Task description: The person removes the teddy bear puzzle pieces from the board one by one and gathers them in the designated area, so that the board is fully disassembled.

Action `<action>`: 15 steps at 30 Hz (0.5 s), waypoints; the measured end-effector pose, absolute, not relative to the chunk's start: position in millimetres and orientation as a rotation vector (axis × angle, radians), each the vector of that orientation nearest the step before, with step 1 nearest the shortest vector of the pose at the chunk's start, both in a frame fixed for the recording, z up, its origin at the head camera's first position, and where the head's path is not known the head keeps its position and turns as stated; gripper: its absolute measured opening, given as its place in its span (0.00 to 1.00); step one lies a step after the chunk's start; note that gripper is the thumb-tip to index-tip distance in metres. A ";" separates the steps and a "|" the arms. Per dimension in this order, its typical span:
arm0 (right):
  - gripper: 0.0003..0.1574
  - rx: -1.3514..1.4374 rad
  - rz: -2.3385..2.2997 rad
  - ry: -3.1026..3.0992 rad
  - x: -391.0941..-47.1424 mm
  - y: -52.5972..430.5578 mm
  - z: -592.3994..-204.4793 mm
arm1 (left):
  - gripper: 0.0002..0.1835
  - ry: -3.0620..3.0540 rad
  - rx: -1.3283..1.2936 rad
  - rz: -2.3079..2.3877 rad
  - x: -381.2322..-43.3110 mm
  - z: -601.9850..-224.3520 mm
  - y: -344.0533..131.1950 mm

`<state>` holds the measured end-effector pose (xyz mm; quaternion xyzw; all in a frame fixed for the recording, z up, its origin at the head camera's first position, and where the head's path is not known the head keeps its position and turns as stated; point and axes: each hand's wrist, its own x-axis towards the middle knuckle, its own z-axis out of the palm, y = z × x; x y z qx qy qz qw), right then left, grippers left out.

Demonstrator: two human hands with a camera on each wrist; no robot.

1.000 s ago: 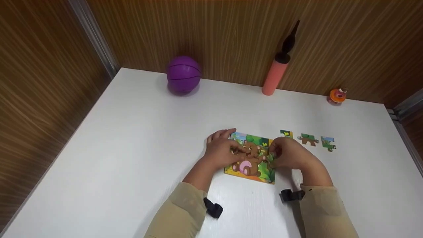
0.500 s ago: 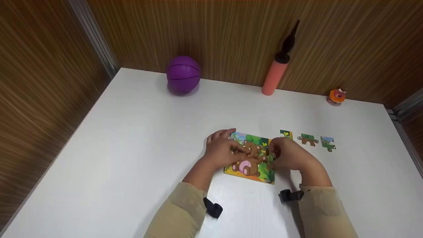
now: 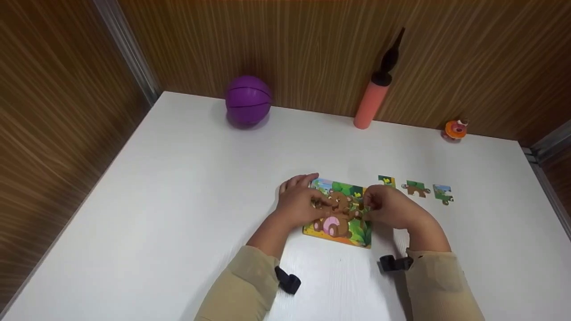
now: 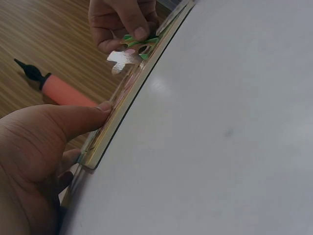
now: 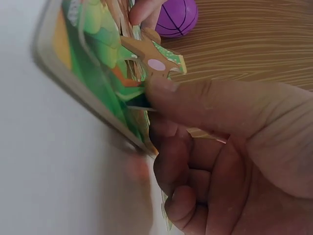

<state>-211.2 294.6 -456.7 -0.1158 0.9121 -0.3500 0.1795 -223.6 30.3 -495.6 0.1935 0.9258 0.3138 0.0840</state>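
A jigsaw puzzle board (image 3: 339,238) with a brown bear picture lies on the white table. My left hand (image 3: 295,205) holds its left side, the thumb (image 4: 85,120) resting on the board in the left wrist view. Over the board's right part, my right hand (image 3: 392,207) pinches a puzzle piece (image 5: 155,61) between thumb and fingers. That piece, brown and green with a pink oval, stands tilted up from the picture in the right wrist view. To the right of the board lie three loose pieces: a green-yellow one (image 3: 387,180), a brown-green one (image 3: 416,188) and a blue-green one (image 3: 443,193).
A purple ball (image 3: 248,100) sits at the back of the table. A pink hand pump (image 3: 371,102) leans against the wooden wall (image 3: 312,53). A small orange and pink figurine (image 3: 455,129) stands at the back right.
The right fingers have shifted very slightly at the board's right side. My left hand, the board and the loose pieces look the same.
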 end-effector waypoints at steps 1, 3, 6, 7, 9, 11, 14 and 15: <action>0.12 -0.326 -0.989 2.580 -211.4 295.1 -456.5 | 0.13 2.765 0.579 0.933 -223.6 -495.6 30.3; 0.09 -0.329 -0.986 2.586 -212.0 295.7 -456.5 | 0.13 2.765 0.581 0.933 -223.6 -495.6 30.2; 0.04 -0.331 -0.986 2.596 -212.9 296.3 -456.4 | 0.13 2.759 0.581 0.934 -223.6 -495.1 30.1; 0.04 -0.328 -0.987 2.598 -213.2 296.5 -456.5 | 0.13 2.757 0.581 0.936 -223.5 -494.8 29.9; 0.03 -0.321 -1.002 2.595 -213.4 296.8 -456.7 | 0.13 2.752 0.584 0.943 -223.2 -494.2 29.4; 0.03 -0.320 -1.024 2.586 -213.5 297.2 -456.6 | 0.13 2.753 0.587 0.948 -223.1 -494.2 29.1; 0.04 -0.319 -1.045 2.573 -213.6 297.7 -456.4 | 0.13 2.751 0.592 0.953 -223.5 -494.5 29.0; 0.04 -0.314 -1.047 2.568 -213.8 297.6 -456.1 | 0.12 2.753 0.593 0.952 -223.6 -494.6 29.0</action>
